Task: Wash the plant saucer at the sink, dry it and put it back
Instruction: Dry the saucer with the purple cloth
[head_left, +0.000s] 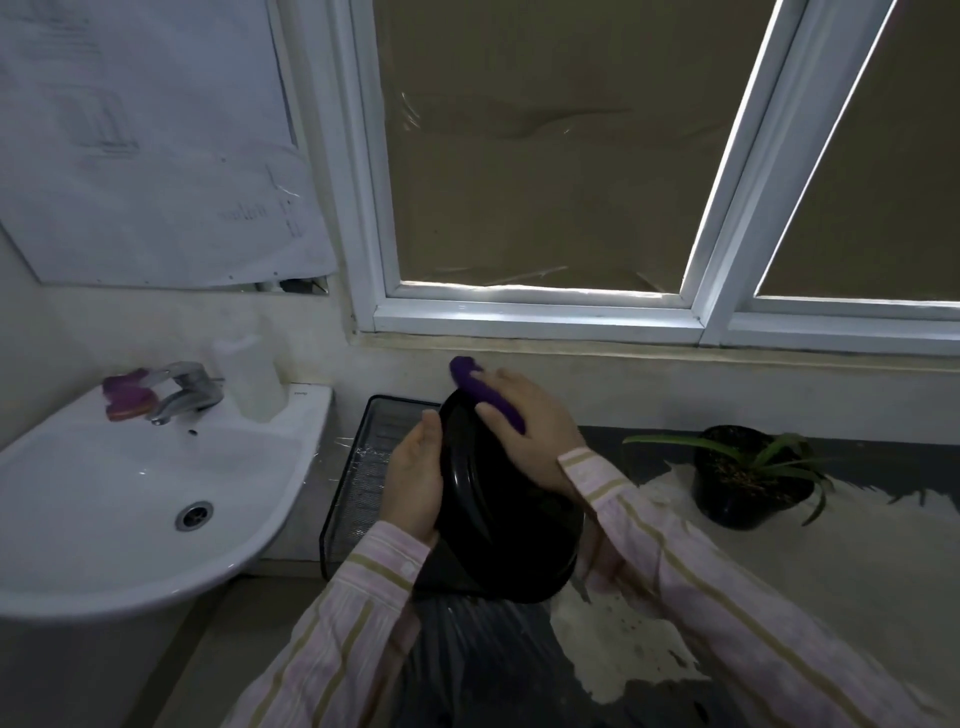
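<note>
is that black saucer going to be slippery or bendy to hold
Likely stiff: the saucer holds its shape while the left hand grips one edge. Its glossy surface may be slippery. Probably light, held tilted by the rim.

Both bare hands emerge from long pale pink sleeves (649, 525) striped olive, cuffs buttoned

Black round saucer (498, 499), glossy, tilted steeply on edge, off the counter, just right of white sink (104, 467). Left hand (415, 483) grips its left rim; right hand (530, 421) presses purple cloth (483, 389) on its upper rim.
</note>
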